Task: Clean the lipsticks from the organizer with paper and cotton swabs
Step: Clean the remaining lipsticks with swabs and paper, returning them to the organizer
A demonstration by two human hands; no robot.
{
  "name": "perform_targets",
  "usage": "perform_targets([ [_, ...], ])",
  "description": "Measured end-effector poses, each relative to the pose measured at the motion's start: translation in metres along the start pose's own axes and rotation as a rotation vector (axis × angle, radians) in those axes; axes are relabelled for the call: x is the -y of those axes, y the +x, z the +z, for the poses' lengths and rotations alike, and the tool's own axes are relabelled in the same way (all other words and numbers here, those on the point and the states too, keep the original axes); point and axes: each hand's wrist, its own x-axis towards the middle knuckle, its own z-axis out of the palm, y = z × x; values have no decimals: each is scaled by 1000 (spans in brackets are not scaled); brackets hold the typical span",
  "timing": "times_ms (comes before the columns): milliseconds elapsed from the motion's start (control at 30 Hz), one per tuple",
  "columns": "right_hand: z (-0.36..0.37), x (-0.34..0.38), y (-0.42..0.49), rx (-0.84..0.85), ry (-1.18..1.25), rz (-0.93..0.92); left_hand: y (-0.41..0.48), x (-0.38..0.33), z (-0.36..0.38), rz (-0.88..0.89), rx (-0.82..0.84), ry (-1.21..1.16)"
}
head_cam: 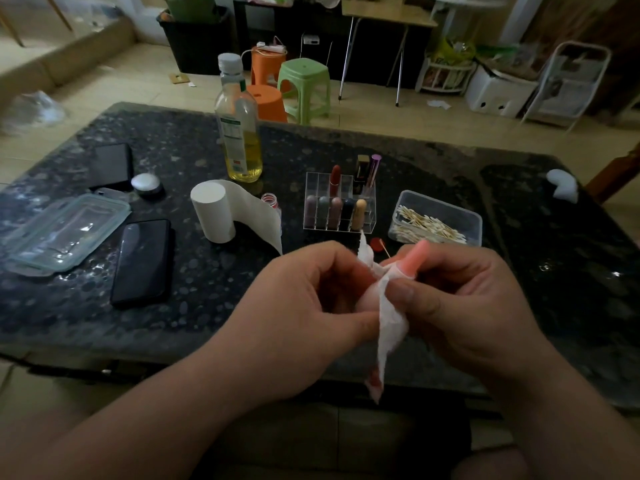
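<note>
Hands meet over the near edge of the dark stone table (207, 323) as I watch from my remote station: the right hand (474, 306) pinches a pink lipstick (414, 259) between thumb and fingers, while the left hand (301, 317) closes its fingers around a strip of white paper (389, 327), red-stained at its hanging end, wrapped against the lipstick. Behind them stands the clear organizer (341, 209) with more lipsticks upright in its compartments. To its right sits a plastic tub of cotton swabs (429, 225); to its left, a paper roll (216, 211) and an oil bottle (239, 133).
</note>
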Motion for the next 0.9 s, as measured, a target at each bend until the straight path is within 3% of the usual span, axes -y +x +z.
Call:
perform_targets([
  [67, -1, 2, -1, 4, -2, 6, 3, 0, -6, -15, 184, -64],
  [133, -2, 3, -1, -1, -22, 11, 5, -1, -11, -5, 262, -46],
  [200, -2, 3, -1, 2, -25, 8, 4, -3, -12, 25, 231, -17],
  [433, -2, -2, 0, -58, 8, 43, -4, -1, 6, 79, -141, 44],
  [500, -2, -1, 1, -38, 10, 48, -3, -1, 6, 77, -105, 57],
  [600, -1, 1, 0, -5, -1, 45, 2, -1, -1, -12, 123, 0],
  [700, -1, 1, -1, -26, -31, 42, 5, -2, -8, 8, 215, 73],
  [800, -2, 0, 0, -20, -31, 29, 3, -1, -8, 40, 180, 113],
  [900, -1, -3, 2, -1, -24, 33, -3, 3, 1, 79, -29, 120],
])
